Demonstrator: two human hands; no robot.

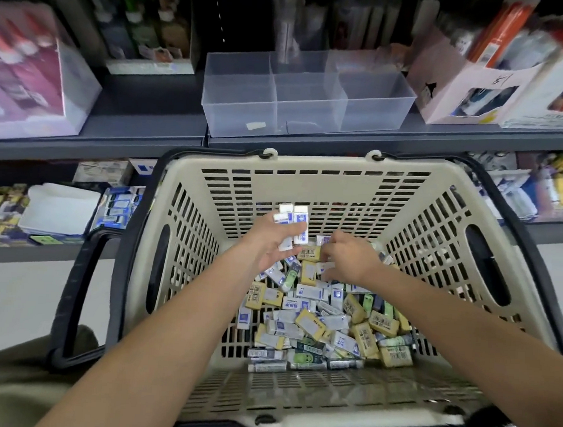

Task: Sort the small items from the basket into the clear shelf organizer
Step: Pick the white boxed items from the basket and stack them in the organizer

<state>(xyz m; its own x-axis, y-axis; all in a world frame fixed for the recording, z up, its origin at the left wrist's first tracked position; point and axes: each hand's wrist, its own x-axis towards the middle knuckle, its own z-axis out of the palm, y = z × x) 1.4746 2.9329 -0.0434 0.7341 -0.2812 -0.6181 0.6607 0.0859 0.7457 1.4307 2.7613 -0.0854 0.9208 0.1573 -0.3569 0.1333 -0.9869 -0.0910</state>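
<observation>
Beige basket [307,188] below grey shelf [147,134], bottom covered with heap of small packets [320,316], white, yellow, green. Left hand [277,244] raised over heap, fingers closed round bunch of white packets [293,225]. Right hand [346,260] low on heap, fingertips pinching one white packet [325,267]. Clear organizer [307,94] on shelf beyond basket, three compartments, no packets inside

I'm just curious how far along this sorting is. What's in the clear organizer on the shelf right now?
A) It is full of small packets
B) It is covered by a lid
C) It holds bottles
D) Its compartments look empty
D: the clear organizer shows bare see-through compartments, while the small packets still fill the basket and the left hand holds a few white ones.
</observation>
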